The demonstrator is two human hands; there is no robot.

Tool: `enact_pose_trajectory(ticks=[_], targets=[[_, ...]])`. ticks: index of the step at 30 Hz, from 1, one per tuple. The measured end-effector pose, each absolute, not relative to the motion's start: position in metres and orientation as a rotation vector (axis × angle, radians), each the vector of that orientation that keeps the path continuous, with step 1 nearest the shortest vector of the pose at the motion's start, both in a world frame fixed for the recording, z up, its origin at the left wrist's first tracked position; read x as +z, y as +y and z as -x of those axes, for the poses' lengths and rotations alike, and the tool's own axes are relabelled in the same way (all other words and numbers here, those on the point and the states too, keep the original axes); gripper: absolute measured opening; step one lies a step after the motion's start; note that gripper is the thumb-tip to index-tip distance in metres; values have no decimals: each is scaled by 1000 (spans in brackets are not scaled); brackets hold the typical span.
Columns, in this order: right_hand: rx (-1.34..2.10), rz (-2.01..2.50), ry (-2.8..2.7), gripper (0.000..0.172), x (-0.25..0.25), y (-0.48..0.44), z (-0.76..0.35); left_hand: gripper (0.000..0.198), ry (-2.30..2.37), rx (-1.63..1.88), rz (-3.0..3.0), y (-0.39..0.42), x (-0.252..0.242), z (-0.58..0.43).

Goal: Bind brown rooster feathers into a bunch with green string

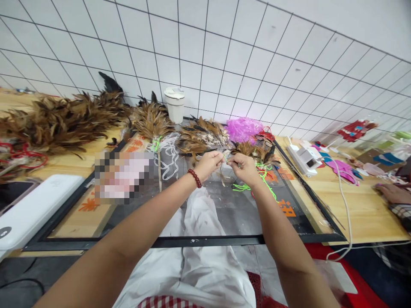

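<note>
Above the middle of the glass-topped frame (205, 241), my left hand (211, 164) pinches a small pale feather bunch (226, 154), its fingers closed. My right hand (244, 169) meets it from the right, also closed in a pinch; a thin greenish strand shows between the fingertips, too small to make out fully. Wispy pale feathers (222, 176) hang or lie just below the hands. Behind them lies a pile of brown feathers (204, 136). Bright green cord (265, 175) is beside my right wrist, next to more brown feathers (252, 149).
A feather duster (152, 122) with a stick handle lies left, beside white string (171, 156). A lidded cup (175, 105) and pink plastic (243, 129) stand at the back. A white device (303, 159) with a cable is right; another person's hand (393, 193) rests far right.
</note>
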State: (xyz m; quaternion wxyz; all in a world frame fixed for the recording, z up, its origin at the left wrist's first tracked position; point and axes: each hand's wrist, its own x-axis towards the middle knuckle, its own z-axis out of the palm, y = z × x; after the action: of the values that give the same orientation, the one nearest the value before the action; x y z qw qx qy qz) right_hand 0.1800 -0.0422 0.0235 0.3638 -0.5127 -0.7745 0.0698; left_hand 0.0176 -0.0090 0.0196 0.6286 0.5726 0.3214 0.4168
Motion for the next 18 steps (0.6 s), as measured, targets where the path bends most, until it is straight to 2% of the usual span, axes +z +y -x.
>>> enact_pose_trajectory(ticks=[5,8,10,15,18], targets=[[-183,1241,-2193,19,28,-50,-171,24,1062,1102,-1762,-4,12,-16],[-296,1259,-2124,19,29,-51,-170,19,1016,1068,-1977,-12,9,-15],[-217,1234,-2069,18,30,-50,-171,18,939,1056,-1985,-17,9,-14],[221,1108,-1785,18,32,-45,-175,26,932,1084,-1851,-15,12,-14],[472,1084,-1593,31,27,-40,-175,30,882,1101,-1706,-7,12,-15]])
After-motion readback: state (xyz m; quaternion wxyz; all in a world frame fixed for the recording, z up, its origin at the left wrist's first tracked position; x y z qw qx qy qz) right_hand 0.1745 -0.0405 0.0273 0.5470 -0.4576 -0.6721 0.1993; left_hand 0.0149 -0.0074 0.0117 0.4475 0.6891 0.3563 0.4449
